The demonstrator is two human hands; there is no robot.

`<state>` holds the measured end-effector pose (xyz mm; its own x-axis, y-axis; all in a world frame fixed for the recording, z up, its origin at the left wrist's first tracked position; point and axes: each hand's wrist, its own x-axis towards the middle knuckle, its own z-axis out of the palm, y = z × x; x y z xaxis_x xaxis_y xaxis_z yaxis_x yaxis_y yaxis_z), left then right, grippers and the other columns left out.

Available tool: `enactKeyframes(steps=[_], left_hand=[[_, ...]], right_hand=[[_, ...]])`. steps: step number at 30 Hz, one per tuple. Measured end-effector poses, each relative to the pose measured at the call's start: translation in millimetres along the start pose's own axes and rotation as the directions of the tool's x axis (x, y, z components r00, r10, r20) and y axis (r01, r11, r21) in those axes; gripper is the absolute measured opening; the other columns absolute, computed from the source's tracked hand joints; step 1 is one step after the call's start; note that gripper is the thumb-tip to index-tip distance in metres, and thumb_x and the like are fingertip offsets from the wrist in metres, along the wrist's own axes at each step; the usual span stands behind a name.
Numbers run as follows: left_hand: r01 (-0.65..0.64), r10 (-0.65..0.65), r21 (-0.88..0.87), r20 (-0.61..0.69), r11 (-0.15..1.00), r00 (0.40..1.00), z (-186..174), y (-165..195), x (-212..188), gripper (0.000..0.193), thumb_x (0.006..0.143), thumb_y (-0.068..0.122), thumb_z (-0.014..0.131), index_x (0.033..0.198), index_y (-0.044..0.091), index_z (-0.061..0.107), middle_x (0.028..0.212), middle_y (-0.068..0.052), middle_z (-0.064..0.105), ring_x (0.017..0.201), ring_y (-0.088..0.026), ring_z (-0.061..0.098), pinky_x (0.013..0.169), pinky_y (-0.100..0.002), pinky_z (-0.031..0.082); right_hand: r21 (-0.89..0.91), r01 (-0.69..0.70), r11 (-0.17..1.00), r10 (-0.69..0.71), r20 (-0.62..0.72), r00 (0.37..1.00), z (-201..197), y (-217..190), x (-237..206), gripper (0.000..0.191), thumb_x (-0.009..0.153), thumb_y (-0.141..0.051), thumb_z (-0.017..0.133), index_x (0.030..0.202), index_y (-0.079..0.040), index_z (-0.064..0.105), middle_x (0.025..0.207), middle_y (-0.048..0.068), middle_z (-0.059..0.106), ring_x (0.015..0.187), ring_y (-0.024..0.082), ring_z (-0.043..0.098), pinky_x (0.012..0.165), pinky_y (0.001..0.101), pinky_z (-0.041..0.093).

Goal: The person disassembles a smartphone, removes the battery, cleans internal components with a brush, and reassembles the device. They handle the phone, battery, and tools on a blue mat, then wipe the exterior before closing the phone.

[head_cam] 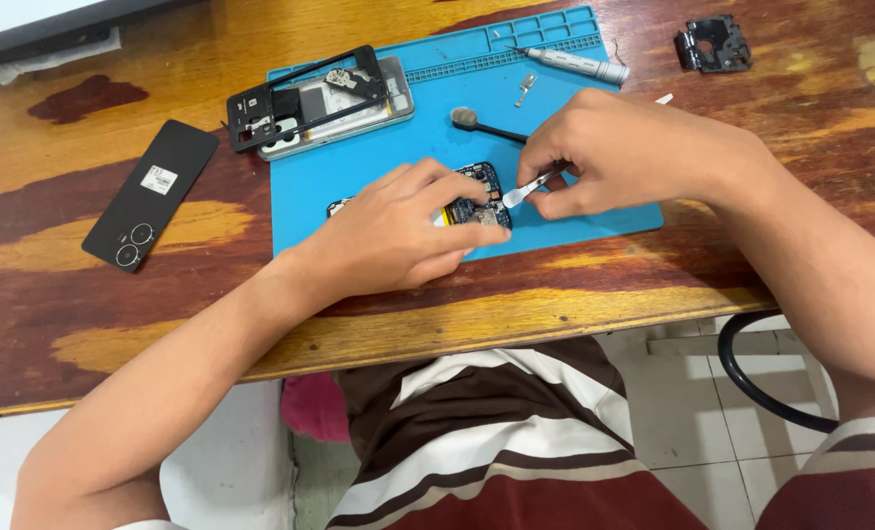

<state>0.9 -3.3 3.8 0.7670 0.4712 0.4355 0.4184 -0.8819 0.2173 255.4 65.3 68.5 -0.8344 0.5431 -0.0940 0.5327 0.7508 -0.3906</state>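
on the blue mat [594, 211] covering part of the worktop [114, 324], one opened phone [475, 201] is lying beneath both hands. also lying about: one black back cover [150, 193], one frame assembly [320, 98], one brush [485, 125], one screwdriver [575, 65]. the left hand [398, 231] is pressing down, fingers curled on the phone; the right hand [619, 152] is pinching one metal pry tool [528, 188].

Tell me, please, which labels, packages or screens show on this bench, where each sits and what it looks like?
Sticker label: small white rectangle with dark print, on the black phone back cover lying at the left of the wooden table.
Packages: none in view.
Lit screens: none; the opened phone under the hands shows only its insides.
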Motion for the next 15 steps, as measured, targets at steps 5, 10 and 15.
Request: enactKeyframes(steps=[5, 10, 15], left_hand=[[-0.018, 0.018, 0.01, 0.017, 1.0, 1.0, -0.4, -0.3, -2.4, 0.042, 0.081, 0.017, 0.079, 0.122, 0.022, 0.073, 0.134, -0.011, 0.061, 0.116, -0.034, 0.059, 0.097, -0.045, 0.052], [-0.024, 0.024, 0.008, 0.01, 1.0, 1.0, 0.8, -1.6, -3.3, 0.041, 0.083, 0.017, 0.079, 0.123, 0.021, 0.073, 0.133, -0.01, 0.061, 0.117, -0.032, 0.059, 0.098, -0.044, 0.052], [-0.03, 0.03, 0.009, 0.003, 1.0, 1.0, -0.4, -3.0, -4.5, 0.042, 0.083, 0.017, 0.079, 0.125, 0.022, 0.074, 0.134, -0.009, 0.061, 0.116, -0.032, 0.06, 0.097, -0.044, 0.052]], right_hand=[[0.005, -0.003, 1.0, 0.003, 0.0, 1.0, -0.1, -0.6, -0.6, 0.024, 0.074, -0.019, 0.076, 0.094, -0.005, 0.08, 0.088, 0.012, 0.078, 0.077, 0.028, 0.073, 0.07, 0.0387, 0.056], [0.01, 0.002, 1.0, -0.002, -0.002, 1.0, 0.4, 0.4, -0.7, 0.024, 0.075, -0.019, 0.076, 0.094, -0.005, 0.08, 0.088, 0.012, 0.078, 0.077, 0.027, 0.073, 0.07, 0.0386, 0.056], [-0.015, -0.013, 1.0, 0.014, 0.008, 1.0, 1.2, 1.1, 0.2, 0.024, 0.075, -0.02, 0.076, 0.094, -0.005, 0.08, 0.088, 0.012, 0.078, 0.077, 0.028, 0.073, 0.07, 0.0395, 0.056]])
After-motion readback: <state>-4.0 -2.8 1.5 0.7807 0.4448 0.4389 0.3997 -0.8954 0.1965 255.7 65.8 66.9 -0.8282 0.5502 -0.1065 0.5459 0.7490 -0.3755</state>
